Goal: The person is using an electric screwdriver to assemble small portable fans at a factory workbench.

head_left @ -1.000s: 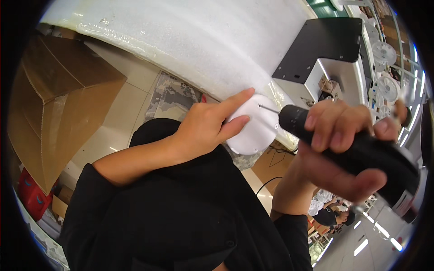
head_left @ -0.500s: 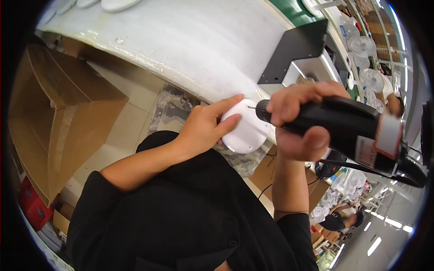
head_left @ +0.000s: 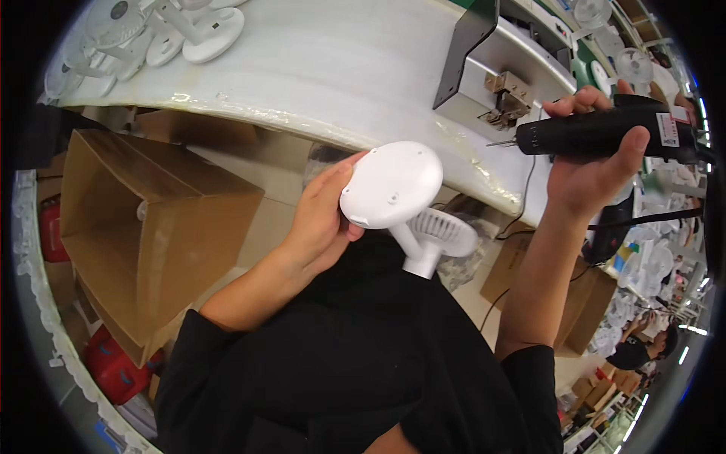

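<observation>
My left hand (head_left: 321, 216) is closed on the edge of a small white desk fan (head_left: 395, 184), holding it with the round base turned up toward me. Screw holes show near the base's rim. The fan's neck and grilled head (head_left: 445, 231) hang below the base, above my lap. To the right, my right hand (head_left: 578, 185) supports a black electric screwdriver (head_left: 594, 136) across the palm, thumb and fingers loosely around it. Its thin bit points left, apart from the base.
A white-covered workbench (head_left: 325, 83) runs across the front. On it stand a metal-and-black box device (head_left: 473, 87) and several white fans (head_left: 215, 36) at the far left. An open cardboard box (head_left: 147, 250) sits at left, near a red container (head_left: 113, 367). Another person (head_left: 643, 348) is at far right.
The screwdriver has pulled away from the base, moving right, and my right hand's grip has loosened. My left hand has tilted the fan, so its neck and head now show.
</observation>
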`<state>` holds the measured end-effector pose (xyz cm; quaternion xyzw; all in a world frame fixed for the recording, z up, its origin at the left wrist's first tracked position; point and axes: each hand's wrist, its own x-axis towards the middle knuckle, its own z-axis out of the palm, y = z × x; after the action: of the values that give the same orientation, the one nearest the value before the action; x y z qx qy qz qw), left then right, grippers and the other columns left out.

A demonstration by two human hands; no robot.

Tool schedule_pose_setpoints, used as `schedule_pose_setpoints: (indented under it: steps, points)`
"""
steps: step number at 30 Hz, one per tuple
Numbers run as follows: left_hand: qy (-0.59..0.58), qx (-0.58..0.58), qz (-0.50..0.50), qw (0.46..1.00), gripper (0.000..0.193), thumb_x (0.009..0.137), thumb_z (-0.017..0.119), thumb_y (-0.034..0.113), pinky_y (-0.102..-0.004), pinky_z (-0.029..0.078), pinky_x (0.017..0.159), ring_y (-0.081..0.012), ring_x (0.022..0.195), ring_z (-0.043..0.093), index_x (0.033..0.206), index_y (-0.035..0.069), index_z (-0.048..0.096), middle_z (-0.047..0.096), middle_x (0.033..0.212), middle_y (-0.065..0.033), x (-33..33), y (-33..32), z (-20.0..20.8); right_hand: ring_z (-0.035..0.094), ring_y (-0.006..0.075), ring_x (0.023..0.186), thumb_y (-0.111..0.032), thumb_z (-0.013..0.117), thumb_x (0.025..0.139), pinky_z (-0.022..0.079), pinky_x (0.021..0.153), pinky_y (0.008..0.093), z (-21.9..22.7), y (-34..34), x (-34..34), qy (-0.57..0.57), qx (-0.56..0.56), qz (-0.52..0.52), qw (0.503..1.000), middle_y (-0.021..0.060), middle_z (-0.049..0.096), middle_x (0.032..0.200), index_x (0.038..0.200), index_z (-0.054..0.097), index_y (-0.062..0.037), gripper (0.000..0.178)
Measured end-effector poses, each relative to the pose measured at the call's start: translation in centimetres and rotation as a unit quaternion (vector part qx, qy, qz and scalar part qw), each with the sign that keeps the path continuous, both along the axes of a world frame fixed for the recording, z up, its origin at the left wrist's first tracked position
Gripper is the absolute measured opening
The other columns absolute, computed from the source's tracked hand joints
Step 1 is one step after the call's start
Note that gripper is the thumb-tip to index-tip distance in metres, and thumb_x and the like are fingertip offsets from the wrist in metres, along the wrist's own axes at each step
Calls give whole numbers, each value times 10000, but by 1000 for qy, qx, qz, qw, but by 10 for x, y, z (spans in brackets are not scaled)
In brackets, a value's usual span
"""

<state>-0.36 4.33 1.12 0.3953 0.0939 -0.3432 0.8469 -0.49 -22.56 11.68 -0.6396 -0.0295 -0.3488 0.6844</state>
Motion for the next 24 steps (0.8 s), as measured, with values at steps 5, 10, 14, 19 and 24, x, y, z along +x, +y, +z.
schedule_pose_setpoints:
  steps: [5, 10, 14, 19, 24]
  points:
    - [140, -103, 5, 985, 394, 1006, 442, 232, -194, 339, 384, -71, 485, 417, 1284, -42, 499, 579, 789, -64, -16, 18, -2, 620, 240, 891, -436, 571, 893, 480, 819, 321, -13, 0, -7, 0, -19, -67, 998, 154, 620, 1003, 1339, 358, 0, 658]
    - [157, -120, 8, 980, 361, 1010, 433, 210, -177, 318, 376, -62, 489, 419, 1264, -36, 505, 555, 795, -57, -19, 25, 0, 577, 166, 860, -237, 652, 849, 456, 778, 270, -37, 15, -60, 287, -317, -199, 882, 120, 655, 993, 1062, 630, 41, 351]
    - [105, -126, -3, 986, 344, 1006, 436, 223, -200, 376, 443, -108, 597, 503, 1263, 5, 505, 608, 883, -87, -24, 27, 8, 491, 113, 583, -214, 673, 830, 397, 560, 227, -32, 54, -98, 389, -194, -102, 895, 31, 614, 663, 829, 667, 35, 249]
    - [-136, 174, -5, 975, 314, 996, 435, 230, -270, 434, 518, -164, 623, 533, 1172, 6, 567, 635, 924, -114, -41, 21, 4, 422, 133, 516, -310, 641, 861, 363, 489, 264, -40, 92, -95, 532, -120, 188, 817, 63, 541, 579, 748, 625, 58, 385]
    - [-542, 286, -154, 775, 316, 988, 429, 251, -310, 452, 603, -185, 660, 546, 1033, 1, 616, 653, 946, -132, 5, 20, -13, 438, 153, 500, -351, 615, 880, 380, 491, 289, -65, 104, -108, 492, -75, 226, 838, 81, 549, 570, 734, 624, 49, 426]
